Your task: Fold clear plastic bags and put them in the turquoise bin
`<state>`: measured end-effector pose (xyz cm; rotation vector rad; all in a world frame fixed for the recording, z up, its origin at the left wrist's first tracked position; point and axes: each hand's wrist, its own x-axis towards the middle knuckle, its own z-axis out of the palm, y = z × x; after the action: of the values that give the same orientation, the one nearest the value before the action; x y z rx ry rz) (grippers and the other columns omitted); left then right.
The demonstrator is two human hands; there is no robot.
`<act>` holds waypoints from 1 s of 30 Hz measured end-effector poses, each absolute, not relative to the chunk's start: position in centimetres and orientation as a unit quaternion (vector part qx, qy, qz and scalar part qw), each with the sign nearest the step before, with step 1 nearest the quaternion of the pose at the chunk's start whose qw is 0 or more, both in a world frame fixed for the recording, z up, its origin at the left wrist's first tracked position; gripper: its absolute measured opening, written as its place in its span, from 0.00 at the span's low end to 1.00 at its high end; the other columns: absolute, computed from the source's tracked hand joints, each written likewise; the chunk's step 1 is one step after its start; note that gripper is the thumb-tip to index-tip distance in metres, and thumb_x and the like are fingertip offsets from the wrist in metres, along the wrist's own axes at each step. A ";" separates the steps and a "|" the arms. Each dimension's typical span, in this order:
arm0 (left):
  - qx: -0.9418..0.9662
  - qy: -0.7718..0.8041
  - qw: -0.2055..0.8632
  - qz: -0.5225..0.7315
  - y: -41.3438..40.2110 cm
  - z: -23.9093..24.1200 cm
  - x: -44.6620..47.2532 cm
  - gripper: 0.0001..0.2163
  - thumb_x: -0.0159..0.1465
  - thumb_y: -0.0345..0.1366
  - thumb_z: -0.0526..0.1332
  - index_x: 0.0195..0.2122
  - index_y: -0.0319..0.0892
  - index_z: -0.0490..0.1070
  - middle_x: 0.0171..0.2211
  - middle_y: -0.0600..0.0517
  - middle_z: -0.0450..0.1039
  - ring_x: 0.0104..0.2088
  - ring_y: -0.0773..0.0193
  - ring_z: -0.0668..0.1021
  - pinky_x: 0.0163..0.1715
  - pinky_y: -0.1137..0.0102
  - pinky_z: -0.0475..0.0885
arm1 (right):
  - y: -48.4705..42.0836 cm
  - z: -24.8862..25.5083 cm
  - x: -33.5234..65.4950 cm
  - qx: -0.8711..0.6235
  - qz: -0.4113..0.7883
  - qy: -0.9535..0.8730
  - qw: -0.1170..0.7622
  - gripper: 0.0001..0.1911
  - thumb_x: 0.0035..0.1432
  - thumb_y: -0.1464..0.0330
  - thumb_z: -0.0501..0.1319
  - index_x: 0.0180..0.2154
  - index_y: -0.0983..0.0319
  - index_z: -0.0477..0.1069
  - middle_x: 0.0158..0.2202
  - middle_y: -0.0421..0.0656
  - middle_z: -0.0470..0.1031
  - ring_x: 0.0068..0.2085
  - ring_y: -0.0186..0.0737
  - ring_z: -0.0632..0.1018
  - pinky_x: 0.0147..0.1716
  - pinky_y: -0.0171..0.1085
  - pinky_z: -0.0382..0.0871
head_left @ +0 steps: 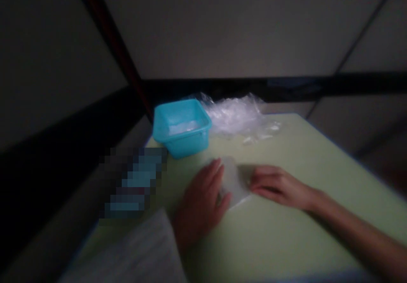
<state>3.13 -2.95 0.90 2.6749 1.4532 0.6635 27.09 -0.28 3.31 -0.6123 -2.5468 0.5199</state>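
A small clear plastic bag [234, 182] lies flat on the pale green table [286, 240]. My left hand [200, 202] rests palm down on the bag's left edge, its fingers spread over it. At the bag's right edge, the fingertips of my right hand [280, 185] press down. Both hands lie flat on the bag rather than gripping it. The picture is dim and blurred.
A turquoise plastic tub [181, 126] stands at the table's far left corner. A heap of crumpled clear plastic bags [241, 115] lies right behind it. A blurred-out patch sits off the table's left edge. A white sleeve [140, 253] shows at bottom left.
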 end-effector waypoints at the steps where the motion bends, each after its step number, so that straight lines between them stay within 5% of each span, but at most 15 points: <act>1: 0.868 0.458 0.009 0.192 -3.2 0.7 3.2 0.25 0.63 0.37 0.54 0.60 0.33 0.55 0.63 0.39 0.53 0.63 0.52 0.57 0.60 0.56 0.58 | -0.3 3.3 27.1 -0.203 0.163 -0.940 0.222 0.11 0.65 0.67 0.52 0.36 0.64 0.72 0.33 0.45 0.70 0.36 0.37 0.71 0.35 0.36 0.65; 16: 0.889 0.448 0.016 0.094 -3.5 0.5 3.2 0.31 0.63 0.44 0.55 0.62 0.31 0.51 0.64 0.37 0.48 0.64 0.52 0.53 0.61 0.57 0.54 | -1.2 3.5 26.6 -0.171 -0.048 -0.968 0.175 0.16 0.65 0.73 0.50 0.27 0.63 0.69 0.24 0.41 0.69 0.27 0.36 0.68 0.28 0.38 0.61; 24: 0.896 0.434 0.022 0.093 -3.1 0.2 2.8 0.31 0.63 0.46 0.53 0.62 0.32 0.49 0.64 0.38 0.47 0.64 0.52 0.52 0.61 0.56 0.53 | -1.8 3.7 26.2 -0.138 -0.087 -0.973 0.164 0.17 0.64 0.76 0.48 0.27 0.64 0.70 0.23 0.41 0.70 0.27 0.37 0.71 0.30 0.38 0.67; 30: 0.910 0.387 0.025 0.145 -2.8 0.6 2.7 0.32 0.61 0.43 0.57 0.62 0.32 0.50 0.64 0.39 0.49 0.64 0.54 0.53 0.61 0.58 0.55 | -1.7 3.0 26.2 -0.125 -0.093 -0.976 0.152 0.14 0.64 0.73 0.49 0.34 0.65 0.73 0.46 0.49 0.76 0.48 0.41 0.74 0.52 0.43 0.68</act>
<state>2.73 -2.83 0.61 2.8141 1.1978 0.4471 26.25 -1.75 3.00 -0.3600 -2.8016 -0.2656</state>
